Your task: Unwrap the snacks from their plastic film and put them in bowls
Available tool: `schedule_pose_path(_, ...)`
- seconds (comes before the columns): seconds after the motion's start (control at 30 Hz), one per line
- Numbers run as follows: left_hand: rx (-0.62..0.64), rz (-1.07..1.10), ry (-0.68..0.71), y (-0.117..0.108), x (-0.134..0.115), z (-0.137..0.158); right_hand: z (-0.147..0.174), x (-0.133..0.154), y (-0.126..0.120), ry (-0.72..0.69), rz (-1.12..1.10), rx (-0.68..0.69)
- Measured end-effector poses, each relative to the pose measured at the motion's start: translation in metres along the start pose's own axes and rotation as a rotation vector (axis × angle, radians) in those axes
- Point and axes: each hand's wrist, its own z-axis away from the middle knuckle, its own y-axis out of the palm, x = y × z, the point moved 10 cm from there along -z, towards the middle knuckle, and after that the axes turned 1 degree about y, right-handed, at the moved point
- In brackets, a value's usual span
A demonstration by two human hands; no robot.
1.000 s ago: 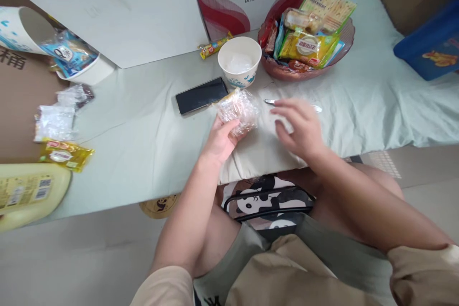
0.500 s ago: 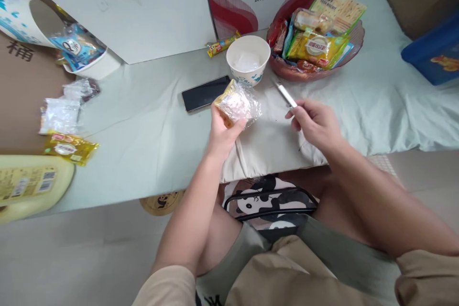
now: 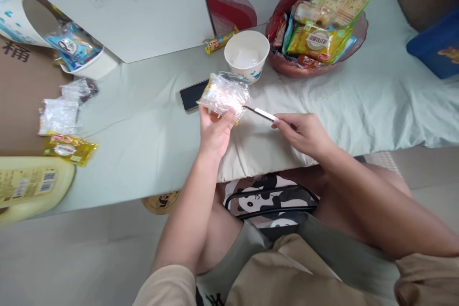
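Note:
My left hand (image 3: 216,131) grips a crinkled, clear-and-yellow plastic snack packet (image 3: 224,95) above the cloth. The thumb lies across its near side, and glare hides what is inside. In my right hand (image 3: 301,131) is a slim knife (image 3: 265,114) with a white handle and a thin dark blade. Its tip meets the packet's right edge; I cannot tell whether it has gone in. Just behind the packet stands a white paper bowl (image 3: 247,40) with clear plastic in it. A black phone (image 3: 191,94) lies partly hidden behind the packet.
A glass bowl of packaged snacks (image 3: 319,74) stands at the back right, by a white and red carton (image 3: 229,5). A yellow snack stick (image 3: 218,43) lies near the paper bowl. Wrapped snacks (image 3: 70,148) and a pale yellow jug (image 3: 32,191) are at left.
My right hand has brought the knife left, so its tip now reaches the packet. My left hand has shifted slightly left and turned the packet.

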Motion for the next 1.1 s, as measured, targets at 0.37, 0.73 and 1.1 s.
schedule_pose_path(0.37, 0.283, -0.354, 0.042, 0.041, 0.014, 0.021, -0.006, -0.061, -0.039, 0.194, 0.491, -0.177)
schedule_pose_path(0.73, 0.152, -0.428, 0.134, 0.019, -0.009, 0.011, 0.004, 0.003, 0.014, -0.219, -0.058, 0.034)
schedule_pose_path(1.1, -0.207, -0.324, 0.104, -0.036, -0.029, 0.002, 0.002, -0.039, -0.041, 0.104, 0.05, -0.35)
